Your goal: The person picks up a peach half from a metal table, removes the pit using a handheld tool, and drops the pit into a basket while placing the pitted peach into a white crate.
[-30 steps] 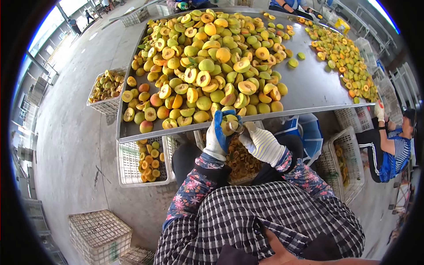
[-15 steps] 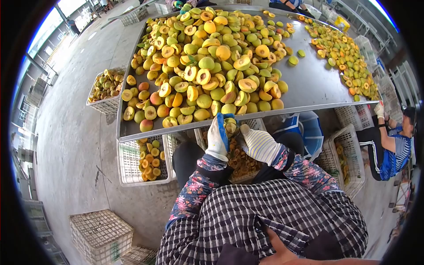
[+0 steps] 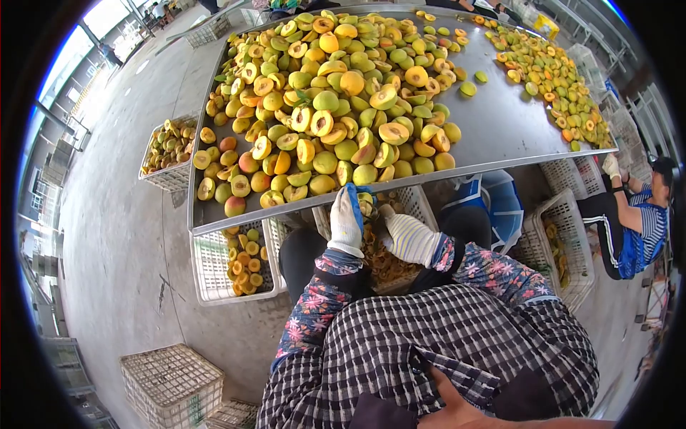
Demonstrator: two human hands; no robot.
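My left hand, in a white glove with blue on its palm side, is closed around a peach half just below the metal table's front edge. To the right of it, my right hand, in a striped white glove, is closed with its fingertips at the fruit. Whether a small tool sits in those fingers is hidden. Under both hands stands a crate holding brownish fruit scraps. A big pile of halved, yellow-green peaches lies on the metal table in front of me.
More peaches lie along the table's right side. White crates with fruit stand at left and right. A blue container is under the table. A co-worker sits at right. A bare hand touches my checked clothing.
The view has shifted slightly, so the table and pile appear a little further left. My hands stay together at the peach half, with the right hand slightly closer to the left.
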